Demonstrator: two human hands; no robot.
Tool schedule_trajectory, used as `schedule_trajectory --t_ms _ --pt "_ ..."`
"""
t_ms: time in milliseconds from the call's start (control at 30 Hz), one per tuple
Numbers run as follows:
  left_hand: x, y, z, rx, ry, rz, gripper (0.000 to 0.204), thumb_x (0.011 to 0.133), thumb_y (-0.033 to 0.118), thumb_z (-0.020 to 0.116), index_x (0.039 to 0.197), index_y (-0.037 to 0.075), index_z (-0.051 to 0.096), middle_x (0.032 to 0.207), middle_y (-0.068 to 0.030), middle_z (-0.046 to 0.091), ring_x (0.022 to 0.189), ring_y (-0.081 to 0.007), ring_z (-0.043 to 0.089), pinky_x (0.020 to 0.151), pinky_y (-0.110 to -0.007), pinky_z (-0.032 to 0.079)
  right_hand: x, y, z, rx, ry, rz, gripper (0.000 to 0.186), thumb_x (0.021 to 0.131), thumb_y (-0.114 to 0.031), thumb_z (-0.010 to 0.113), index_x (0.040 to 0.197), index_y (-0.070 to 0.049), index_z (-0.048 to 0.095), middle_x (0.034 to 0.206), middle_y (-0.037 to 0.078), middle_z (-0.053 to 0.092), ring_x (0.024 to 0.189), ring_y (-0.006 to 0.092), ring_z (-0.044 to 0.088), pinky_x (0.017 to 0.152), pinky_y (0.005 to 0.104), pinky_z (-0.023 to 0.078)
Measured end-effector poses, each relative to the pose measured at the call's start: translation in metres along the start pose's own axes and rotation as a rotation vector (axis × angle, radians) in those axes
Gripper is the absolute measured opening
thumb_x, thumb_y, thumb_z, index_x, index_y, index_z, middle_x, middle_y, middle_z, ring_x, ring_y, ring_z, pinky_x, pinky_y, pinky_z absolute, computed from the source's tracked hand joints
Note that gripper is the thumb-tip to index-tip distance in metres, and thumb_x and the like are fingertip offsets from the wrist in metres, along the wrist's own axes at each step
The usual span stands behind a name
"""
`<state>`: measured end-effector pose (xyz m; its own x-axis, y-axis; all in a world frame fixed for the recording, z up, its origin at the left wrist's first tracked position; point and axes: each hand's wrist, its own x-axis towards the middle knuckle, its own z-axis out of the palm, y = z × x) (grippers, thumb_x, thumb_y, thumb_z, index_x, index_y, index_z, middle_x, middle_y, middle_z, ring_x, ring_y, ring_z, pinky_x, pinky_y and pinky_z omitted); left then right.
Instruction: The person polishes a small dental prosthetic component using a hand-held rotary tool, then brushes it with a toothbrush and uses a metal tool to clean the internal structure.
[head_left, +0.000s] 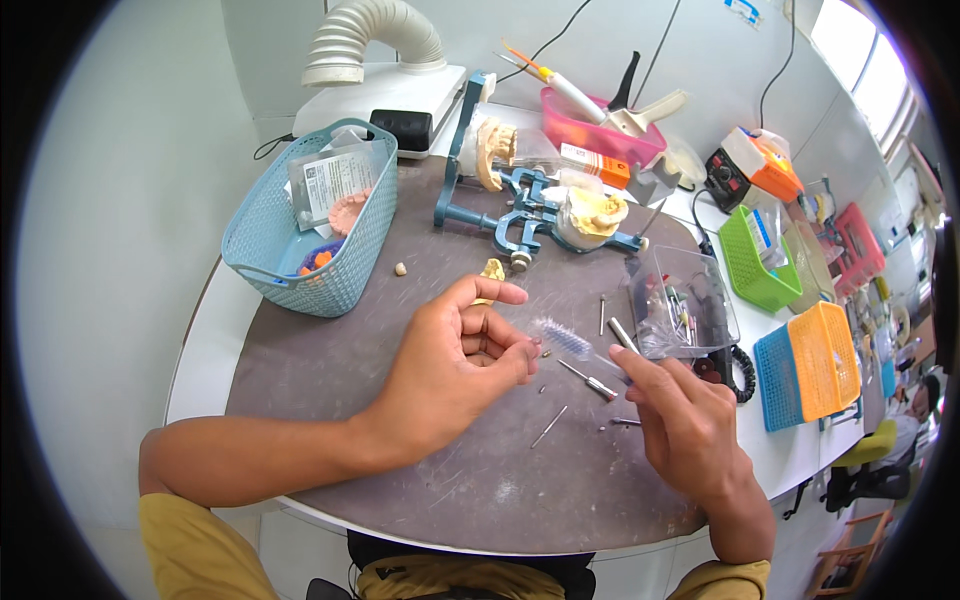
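Note:
My right hand (690, 420) grips a small brush (565, 340) with a clear handle and pale bluish bristles, its head pointing toward my left fingertips. A pale rod (622, 334) shows at the right index fingertip; whether it is held or lies behind, I cannot tell. Thumb and fingers of my left hand (450, 350) pinch together just left of the bristles, the index finger stretched out above; anything between them is too small to name. Below the brush lie a metal rotary bur (590, 381) and a thin metal pin (549, 426). Partly behind the left hand is a yellowish dental cast piece (491, 272).
Beyond my hands stands a blue dental articulator (520, 225) with plaster jaw casts. A blue basket (310, 262) sits at the left, a clear box of burs (690, 310) at the right. Farther back are a pink basket (600, 128), green basket (760, 270) and orange basket (830, 360).

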<state>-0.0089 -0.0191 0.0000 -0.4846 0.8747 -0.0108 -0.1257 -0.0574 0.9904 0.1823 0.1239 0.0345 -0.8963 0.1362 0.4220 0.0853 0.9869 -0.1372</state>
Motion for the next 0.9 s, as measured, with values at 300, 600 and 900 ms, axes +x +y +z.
schedule_trajectory --t_ms 300,600,900 --pt "0.002 0.000 0.000 -0.015 -0.005 -0.012 0.040 0.090 0.001 0.065 0.126 -0.003 0.047 0.090 -0.0068 0.065 0.086 -0.0133 0.068 0.080 -0.026 0.057 -0.001 0.001 0.002 0.066 -0.048 0.024 0.044 0.081 0.001 0.066 0.125 -0.004 0.062 0.074 0.007 0.057 0.053 0.0208 0.057 0.049 0.0347 0.047" --pt "0.000 0.001 0.000 -0.036 -0.022 -0.039 0.040 0.090 0.000 0.064 0.127 -0.004 0.047 0.090 -0.0060 0.064 0.087 -0.0128 0.067 0.082 -0.027 0.058 0.003 -0.002 -0.006 -0.002 -0.093 -0.005 0.054 0.075 0.003 0.065 0.128 -0.002 0.061 0.071 0.004 0.054 0.052 0.0175 0.055 0.046 0.0320 0.046" --pt "0.000 0.000 0.001 -0.045 -0.006 -0.037 0.038 0.091 -0.003 0.061 0.126 -0.004 0.047 0.089 -0.0056 0.063 0.087 -0.0129 0.067 0.082 -0.028 0.058 0.001 0.000 -0.001 -0.002 -0.079 -0.026 0.058 0.070 0.005 0.066 0.127 0.002 0.061 0.067 0.003 0.051 0.049 0.0159 0.052 0.044 0.0310 0.044"
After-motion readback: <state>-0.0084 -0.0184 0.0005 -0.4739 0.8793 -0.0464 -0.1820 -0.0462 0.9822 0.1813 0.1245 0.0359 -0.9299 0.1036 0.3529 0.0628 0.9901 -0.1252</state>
